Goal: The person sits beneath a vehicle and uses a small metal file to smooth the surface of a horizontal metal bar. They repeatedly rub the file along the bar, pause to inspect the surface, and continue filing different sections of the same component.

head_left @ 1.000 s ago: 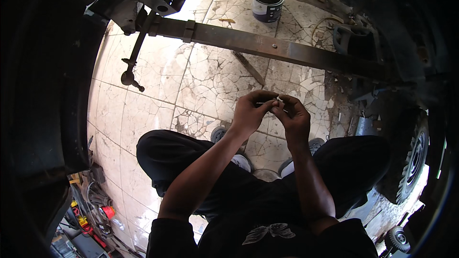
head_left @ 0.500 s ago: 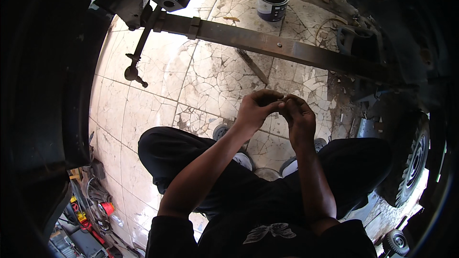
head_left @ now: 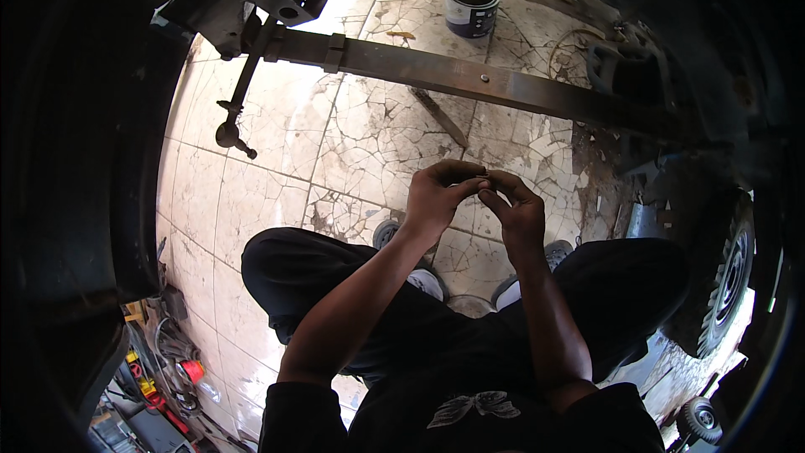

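Note:
In front of me, between my knees and just above the tiled floor, my two hands meet at their fingertips. Thumb and forefinger of my left hand [head_left: 436, 195] are pinched together. My right hand [head_left: 521, 211] is pinched against it from the other side. Anything between the fingertips is too small or too hidden to name. Just beyond my hands, a narrow flat tool with a dark upper end [head_left: 439, 117] lies on the cracked tiles. A long rusty metal bar [head_left: 411, 62] crosses above it.
A dark rod with a ball-shaped joint [head_left: 228, 132] hangs at the left from a black metal bracket [head_left: 251, 0]. Beyond the bar stands an open paint can [head_left: 472, 8]. Treaded wheels [head_left: 728, 285] are at the right; tools and cables [head_left: 172, 361] lie lower left.
Both hands have shifted slightly left, fingertips still together. The right fingers have turned a little and look more spread behind the pinch. The view has shifted slightly.

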The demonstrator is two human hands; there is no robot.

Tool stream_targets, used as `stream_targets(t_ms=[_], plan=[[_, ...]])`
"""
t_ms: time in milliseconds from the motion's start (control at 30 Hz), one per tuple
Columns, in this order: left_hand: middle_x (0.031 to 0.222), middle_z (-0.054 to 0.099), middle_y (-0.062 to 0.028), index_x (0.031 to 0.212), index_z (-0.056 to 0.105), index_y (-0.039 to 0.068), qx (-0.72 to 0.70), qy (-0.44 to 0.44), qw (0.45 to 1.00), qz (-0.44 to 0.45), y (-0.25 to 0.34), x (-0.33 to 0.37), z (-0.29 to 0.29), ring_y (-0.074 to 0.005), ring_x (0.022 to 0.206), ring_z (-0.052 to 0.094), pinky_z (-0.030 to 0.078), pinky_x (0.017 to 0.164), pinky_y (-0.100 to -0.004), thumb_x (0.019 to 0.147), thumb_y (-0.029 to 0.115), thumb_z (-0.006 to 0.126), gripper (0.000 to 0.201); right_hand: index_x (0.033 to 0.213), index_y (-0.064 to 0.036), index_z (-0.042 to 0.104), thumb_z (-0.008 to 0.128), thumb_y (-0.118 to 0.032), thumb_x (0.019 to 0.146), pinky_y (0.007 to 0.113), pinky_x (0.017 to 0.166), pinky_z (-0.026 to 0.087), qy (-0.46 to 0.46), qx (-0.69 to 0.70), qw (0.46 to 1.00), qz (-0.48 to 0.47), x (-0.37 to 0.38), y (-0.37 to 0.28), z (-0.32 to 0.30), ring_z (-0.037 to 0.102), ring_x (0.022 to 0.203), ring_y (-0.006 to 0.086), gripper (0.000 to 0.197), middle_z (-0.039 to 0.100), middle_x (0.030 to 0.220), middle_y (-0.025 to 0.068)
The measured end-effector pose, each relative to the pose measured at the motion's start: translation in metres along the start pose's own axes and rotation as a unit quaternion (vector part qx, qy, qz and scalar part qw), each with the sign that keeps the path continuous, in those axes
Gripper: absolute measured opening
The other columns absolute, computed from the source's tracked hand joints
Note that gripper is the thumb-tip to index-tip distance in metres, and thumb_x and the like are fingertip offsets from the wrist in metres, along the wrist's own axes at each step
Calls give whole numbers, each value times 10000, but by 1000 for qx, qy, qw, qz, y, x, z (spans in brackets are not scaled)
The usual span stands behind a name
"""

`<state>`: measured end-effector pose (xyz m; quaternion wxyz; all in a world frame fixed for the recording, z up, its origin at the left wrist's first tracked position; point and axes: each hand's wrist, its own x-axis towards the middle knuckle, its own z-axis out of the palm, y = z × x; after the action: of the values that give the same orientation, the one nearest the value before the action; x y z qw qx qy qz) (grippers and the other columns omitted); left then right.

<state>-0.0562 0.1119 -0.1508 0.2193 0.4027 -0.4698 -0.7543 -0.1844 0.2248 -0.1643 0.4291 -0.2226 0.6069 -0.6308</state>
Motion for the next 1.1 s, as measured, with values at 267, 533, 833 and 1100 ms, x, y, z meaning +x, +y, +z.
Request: stream_targets(t_ms=[267, 533, 833, 1100], plan=[[1105, 797, -141, 1193, 753, -75, -121, -17, 992, -17, 7, 4, 0, -182, 1012, 759, 600, 945, -316, 907, 64, 869, 339, 1250, 0, 753, 809, -84, 974, 307, 929, 595, 15, -6, 1000, 15, 4, -20, 3, 754, 1034, 171, 294, 801, 1112, 107], [1151, 772, -195, 1279, 679, -117, -191, 10, 981, -24, 10, 3, 0, -242, 1042, 770, 630, 934, -334, 938, 77, 842, 425, 1158, -10, 786, 803, -92, 977, 306, 856, 626, 52, -75, 995, -43, 10, -13, 15, 787, 974, 165, 199, 814, 1086, 110], [1179, 772, -181, 1306, 685, -107, -90, 0, 995, -46, 16, 5, -2, -240, 1093, 752, 606, 962, -329, 928, 154, 864, 493, 1144, -17, 796, 831, -118, 954, 302, 765, 634, 70, -217, 968, -103, 7, -10, 16, 800, 899, 173, 218, 821, 1015, 109], [1115, 813, -116, 1210, 774, -43, 72, 11, 997, 40, 12, 9, -5, -156, 1020, 755, 585, 935, -291, 950, 120, 837, 313, 1175, -16, 803, 813, -125, 973, 270, 767, 608, 53, -123, 990, -36, 6, -21, 7, 770, 878, 122, 229, 825, 1002, 83]])
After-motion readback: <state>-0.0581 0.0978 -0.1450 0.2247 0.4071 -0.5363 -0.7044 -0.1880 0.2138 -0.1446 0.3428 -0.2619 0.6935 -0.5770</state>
